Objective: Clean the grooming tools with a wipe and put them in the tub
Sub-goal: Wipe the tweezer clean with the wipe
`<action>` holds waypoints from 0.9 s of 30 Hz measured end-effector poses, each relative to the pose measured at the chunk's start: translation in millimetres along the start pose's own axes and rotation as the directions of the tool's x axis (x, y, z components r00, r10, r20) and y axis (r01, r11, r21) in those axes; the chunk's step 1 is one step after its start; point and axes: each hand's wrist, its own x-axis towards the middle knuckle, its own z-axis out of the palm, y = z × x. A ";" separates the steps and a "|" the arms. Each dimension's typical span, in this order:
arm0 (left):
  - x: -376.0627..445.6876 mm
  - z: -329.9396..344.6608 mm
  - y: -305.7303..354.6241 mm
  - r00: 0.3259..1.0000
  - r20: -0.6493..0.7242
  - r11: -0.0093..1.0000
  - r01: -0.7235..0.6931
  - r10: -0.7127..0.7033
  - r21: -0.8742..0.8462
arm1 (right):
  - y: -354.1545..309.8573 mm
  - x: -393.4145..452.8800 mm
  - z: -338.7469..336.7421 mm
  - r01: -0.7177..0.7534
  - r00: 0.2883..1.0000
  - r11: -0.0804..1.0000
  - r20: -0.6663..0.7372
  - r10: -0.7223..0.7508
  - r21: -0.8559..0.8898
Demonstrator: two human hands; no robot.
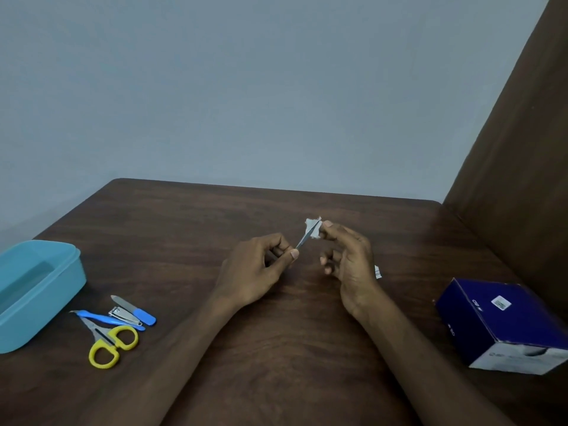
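Head view: L hand (261, 265) pinches a slim metal tool, prob tweezers (304, 239), at its near end; R hand (347, 259) fingers (327, 229) pinch a small wipe (312, 224) round the tip. Step: wiping 1st tool, held above the surface (276, 348). Tub (64, 272) at far left, open, looks empty. Scissors (112, 344), clipper (124, 314), nail file (135, 309), blue-handled tool (107, 318) lie just beside it, not yet cleaned. Next: carry tweezers left into tub, w/o dropping the wipe. Blue box (498, 324) at right.
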 end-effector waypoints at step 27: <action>2.0 -0.1 -1.0 0.999 -0.029 0.998 -0.025 0.024 -0.052 | 16.4 2.3 0.0 0.125 0.990 0.975 -0.045 -0.135 -0.184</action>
